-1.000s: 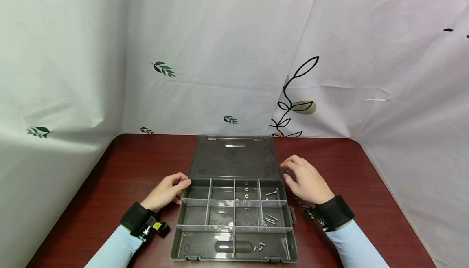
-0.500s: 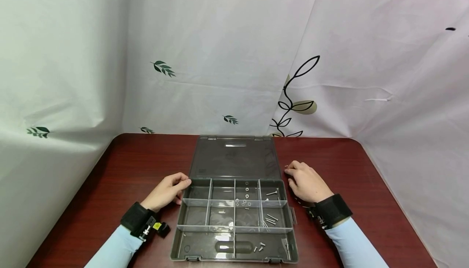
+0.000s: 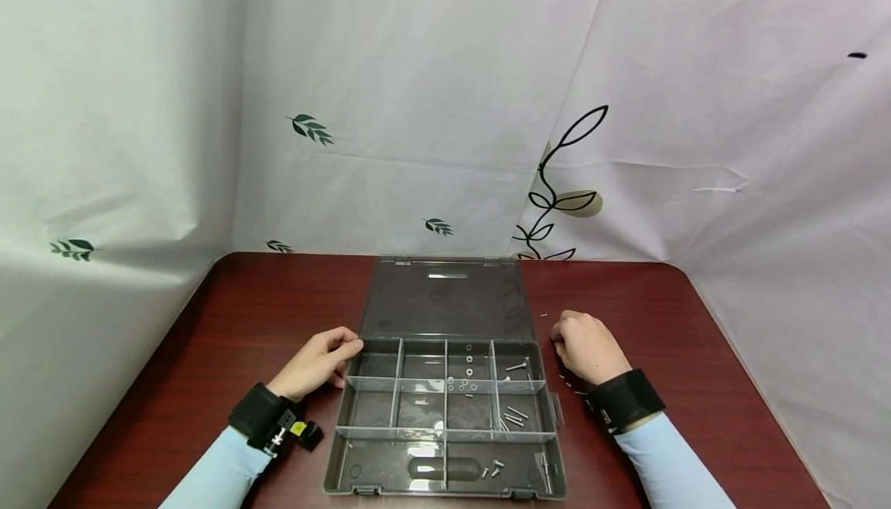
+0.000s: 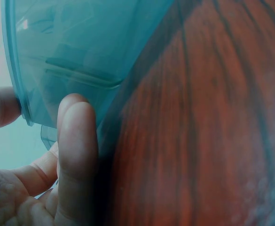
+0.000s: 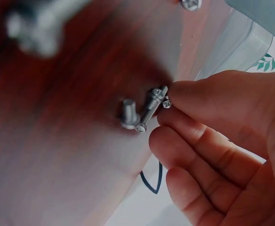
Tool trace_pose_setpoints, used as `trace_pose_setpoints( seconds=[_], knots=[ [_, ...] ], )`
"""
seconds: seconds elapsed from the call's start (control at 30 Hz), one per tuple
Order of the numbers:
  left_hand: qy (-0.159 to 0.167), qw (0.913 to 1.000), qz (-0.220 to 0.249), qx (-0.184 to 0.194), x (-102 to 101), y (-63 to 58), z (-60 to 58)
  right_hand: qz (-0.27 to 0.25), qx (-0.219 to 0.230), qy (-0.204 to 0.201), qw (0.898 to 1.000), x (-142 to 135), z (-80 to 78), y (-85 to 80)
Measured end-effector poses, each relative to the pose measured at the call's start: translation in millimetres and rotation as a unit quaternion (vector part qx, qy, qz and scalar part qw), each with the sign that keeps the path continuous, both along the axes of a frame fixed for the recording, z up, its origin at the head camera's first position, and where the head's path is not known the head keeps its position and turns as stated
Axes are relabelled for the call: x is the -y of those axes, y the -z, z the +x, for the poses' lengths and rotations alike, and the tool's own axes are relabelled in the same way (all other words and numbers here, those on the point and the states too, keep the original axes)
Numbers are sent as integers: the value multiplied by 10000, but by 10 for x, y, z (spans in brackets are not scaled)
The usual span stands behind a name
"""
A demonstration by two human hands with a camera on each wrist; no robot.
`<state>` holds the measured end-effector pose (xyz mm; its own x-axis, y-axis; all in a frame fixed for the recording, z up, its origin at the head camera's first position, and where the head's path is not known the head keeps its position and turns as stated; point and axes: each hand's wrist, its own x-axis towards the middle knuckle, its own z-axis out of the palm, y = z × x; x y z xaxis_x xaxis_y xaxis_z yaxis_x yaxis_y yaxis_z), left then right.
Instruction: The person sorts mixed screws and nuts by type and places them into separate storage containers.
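A grey see-through compartment box [image 3: 393, 435] lies on the table with its lid folded back. My left hand [image 3: 316, 363] grips its left back corner; in the left wrist view the thumb [image 4: 3, 107] is at the rim and a finger [image 4: 77, 141] lies against the side wall. Right of the box, my right hand [image 3: 588, 346] is down at the table with curled fingers. In the right wrist view its thumb and forefinger pinch at a small screw [image 5: 167, 102], mostly hidden, beside a longer screw [image 5: 150, 110] and an upright screw [image 5: 129, 113].
Screws [image 3: 515, 418] and small nuts [image 3: 469, 372] lie in several right-hand compartments. One loose screw [image 3: 544, 315] is on the table right of the lid; more small pieces [image 3: 568, 384] lie near the right wrist. A patterned white cloth [image 3: 390, 107] hangs behind the table.
My right hand has moved a little right and toward me, its fingers curling in, and a loose screw now shows plainly beyond them. The left hand and box have stayed still.
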<state>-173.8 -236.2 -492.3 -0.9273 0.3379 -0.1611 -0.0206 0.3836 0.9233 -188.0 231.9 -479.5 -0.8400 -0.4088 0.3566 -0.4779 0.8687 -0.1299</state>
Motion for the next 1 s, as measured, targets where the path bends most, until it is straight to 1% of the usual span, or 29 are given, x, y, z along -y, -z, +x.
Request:
trace_pose_setpoints(
  seconds=[0.3,0.43,0.57,0.67,0.77,0.9,1.0],
  knots=[
    [27,10000,14,4,9,9,-1,63,279,288,9992,3,13,-19],
    [10,10000,11,2,6,6,0,-25,563,408,9976,-5,18,-16],
    [6,10000,15,20,2,1,2,-12,784,420,9960,-10,18,2],
    [4,10000,14,23,1,-3,2,38,758,349,9965,-13,21,12],
    [8,10000,-1,25,-1,-6,2,-26,672,333,9972,-1,28,2],
    [11,10000,0,34,-2,-8,7,-354,521,283,9976,55,57,-66],
    [-4,10000,12,33,1,-7,8,-622,310,22,9976,131,100,-152]
  ],
)
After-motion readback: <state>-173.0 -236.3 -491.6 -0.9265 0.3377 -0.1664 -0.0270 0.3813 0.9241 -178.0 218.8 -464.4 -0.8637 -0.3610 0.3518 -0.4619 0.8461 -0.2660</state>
